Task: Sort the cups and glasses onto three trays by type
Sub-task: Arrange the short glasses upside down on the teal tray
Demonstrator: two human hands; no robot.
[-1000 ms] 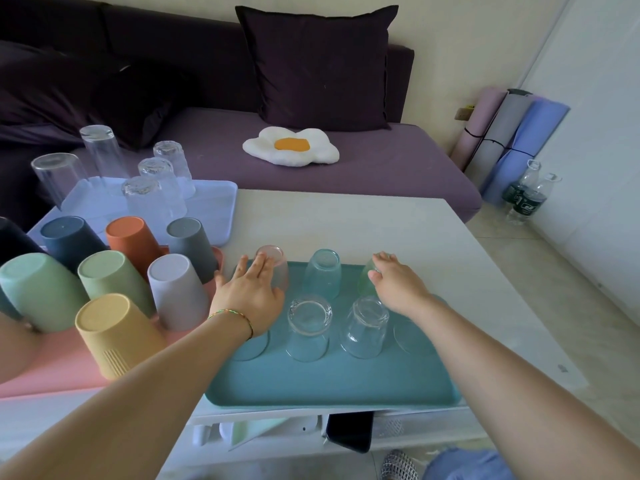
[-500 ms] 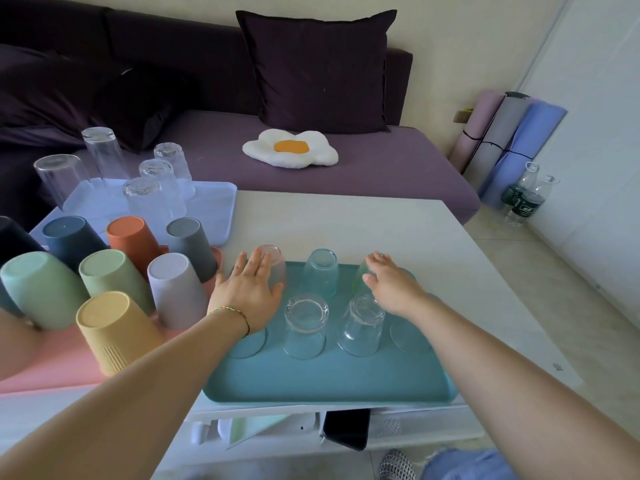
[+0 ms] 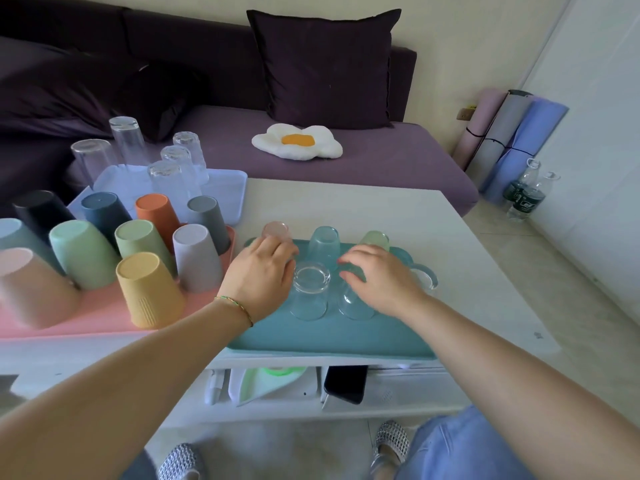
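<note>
Glasses (image 3: 310, 289) between left hand (image 3: 263, 277) and right hand (image 3: 382, 277), teal tray's (image 3: 329, 337) near edge open.

Egg-shaped cushion (image 3: 297, 142) on purple sofa (image 3: 381, 161)

Soft, even daylight fills the room, brightest on the pale wall and floor to the right, and it leaves only faint shadows on the white counter (image 3: 363, 209). The dark sofa (image 3: 207, 50) behind loses detail in its own gloom. The wide lens bows lines near the edges, and the pink cup (image 3: 31, 285) at far left is smeared with blur.
</note>
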